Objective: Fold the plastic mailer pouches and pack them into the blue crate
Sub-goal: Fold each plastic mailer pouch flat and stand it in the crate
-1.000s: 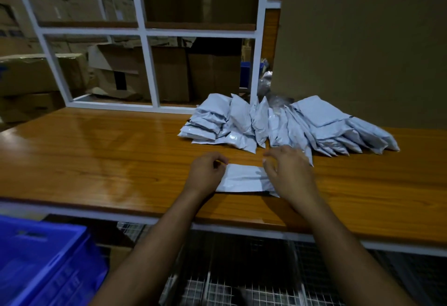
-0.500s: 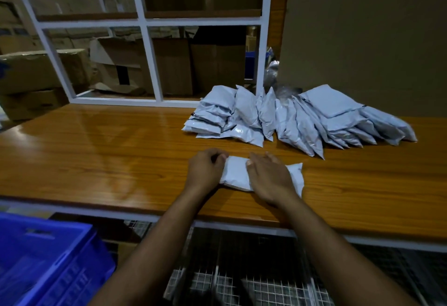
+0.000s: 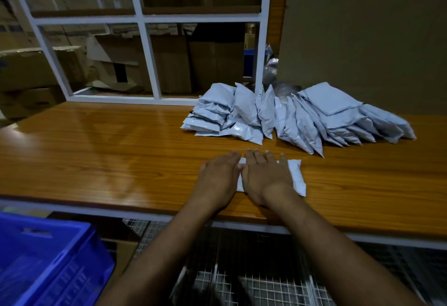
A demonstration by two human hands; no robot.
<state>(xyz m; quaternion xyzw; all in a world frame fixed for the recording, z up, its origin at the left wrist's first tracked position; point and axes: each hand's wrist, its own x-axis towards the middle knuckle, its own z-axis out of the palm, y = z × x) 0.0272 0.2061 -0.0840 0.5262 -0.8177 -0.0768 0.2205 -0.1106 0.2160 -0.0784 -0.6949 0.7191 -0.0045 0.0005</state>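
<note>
One pale grey mailer pouch [image 3: 297, 176] lies flat on the wooden table [image 3: 108, 155] near its front edge. My left hand [image 3: 219, 177] and my right hand [image 3: 264, 176] lie side by side on top of it, fingers straight, pressing it down. Only the pouch's right end and a sliver between my hands show. A heap of several more grey pouches [image 3: 297, 116] leans together at the back of the table. The blue crate [image 3: 46, 262] stands below the table at the lower left.
A white metal frame [image 3: 147, 63] rises behind the table, with cardboard boxes [image 3: 135, 63] beyond it. A large brown board [image 3: 362, 34] stands at the back right. Wire mesh shelving [image 3: 254, 276] lies under the table's front edge.
My left hand has uncurled from pinching the pouch's left end and now lies flat on it. My right hand stays flat on the pouch. The camera has moved closer.
</note>
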